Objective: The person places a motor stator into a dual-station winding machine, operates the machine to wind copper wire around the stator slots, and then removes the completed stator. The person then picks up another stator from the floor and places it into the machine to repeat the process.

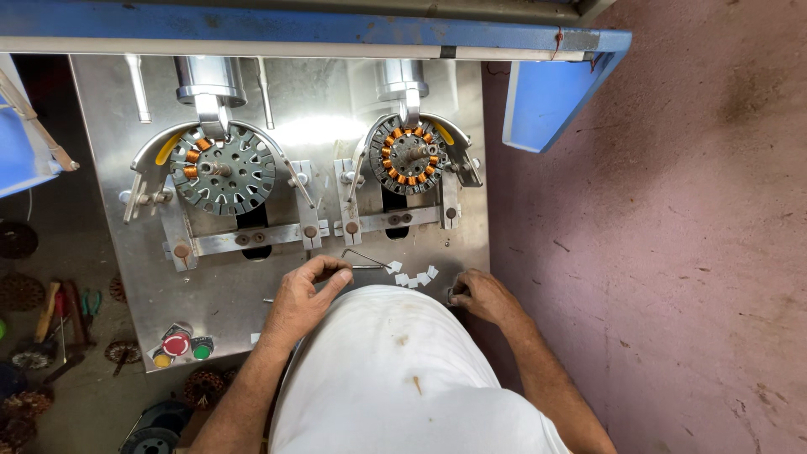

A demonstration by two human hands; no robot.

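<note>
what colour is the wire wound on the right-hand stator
Copper orange, wound on the right stator all round the ring; it shows best in the head view.

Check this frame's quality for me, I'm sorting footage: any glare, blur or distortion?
Head view: glare whitens the steel plate between the two stators; the blue frame bows from wide-angle distortion; the left hand, right hand and paper bits are sharp.

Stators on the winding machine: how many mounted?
2. Left stator, few copper coils, on the left fixture; right stator, coils all round, on the right fixture. Others beyond the panel may be unmounted.
</note>
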